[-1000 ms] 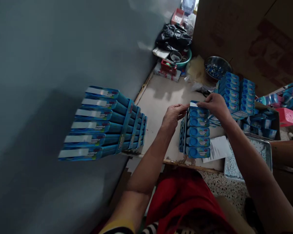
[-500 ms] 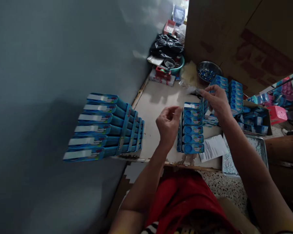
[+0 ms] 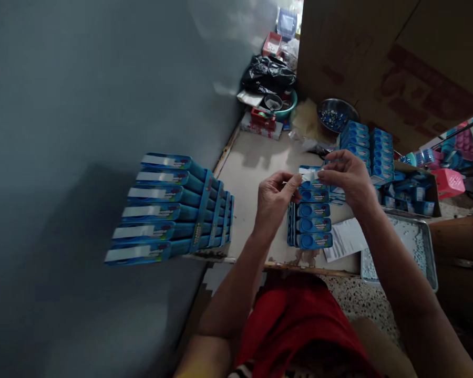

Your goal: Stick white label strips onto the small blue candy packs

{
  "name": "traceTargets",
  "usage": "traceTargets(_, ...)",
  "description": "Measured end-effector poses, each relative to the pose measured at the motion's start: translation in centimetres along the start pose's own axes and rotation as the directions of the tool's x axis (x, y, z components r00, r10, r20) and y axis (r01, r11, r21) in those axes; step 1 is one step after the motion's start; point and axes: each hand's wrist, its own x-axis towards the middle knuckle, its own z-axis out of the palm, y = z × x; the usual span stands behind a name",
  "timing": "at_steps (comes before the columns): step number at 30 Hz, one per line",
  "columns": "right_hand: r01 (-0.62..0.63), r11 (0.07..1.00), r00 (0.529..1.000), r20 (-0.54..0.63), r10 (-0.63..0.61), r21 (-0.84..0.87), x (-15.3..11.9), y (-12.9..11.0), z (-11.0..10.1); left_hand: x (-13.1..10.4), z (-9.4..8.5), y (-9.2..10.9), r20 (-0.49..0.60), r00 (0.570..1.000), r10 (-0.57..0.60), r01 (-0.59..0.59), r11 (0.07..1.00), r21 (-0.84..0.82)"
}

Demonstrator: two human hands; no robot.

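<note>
A small white strip is stretched between my two hands, above the far end of a row of blue packs. My left hand pinches its left end, with thumb and forefinger together. The right end is between the fingertips of my right hand. Round recesses and printed labels show on the nearer blue packs. To the left, a stack of blue packs has white strips across its end faces. A printed white paper lies by my right forearm.
A tray of small pale pieces is at the right. Behind are a metal bowl, more blue packs, a red tape dispenser and a black bag. A grey wall borders the left side.
My right hand has moved down and nearer to my left hand. My left hand has shifted slightly right, and the white strip is now held between both over the row.
</note>
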Motion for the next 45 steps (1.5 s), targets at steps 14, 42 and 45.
traceTargets(14, -0.012, 0.956, 0.992, -0.12, -0.025, -0.294, 0.0, 3.1, 1.2, 4.2, -3.2, 0.2, 0.149, 0.97, -0.194, 0.137, 0.935, 0.326)
traceTargets(42, -0.018, 0.967, 0.996, -0.088, -0.005, -0.255, 0.3, 2.5, 1.0, 3.7, -3.4, -0.2, 0.181, 0.98, -0.083, 0.019, 0.944, 0.329)
traceTargets(45, -0.012, 0.928, 0.993, -0.111, -0.031, -0.372, 0.1, 2.7, 1.4, 3.8, -3.5, -0.6, 0.19, 0.975, -0.116, 0.048, 0.944, 0.326)
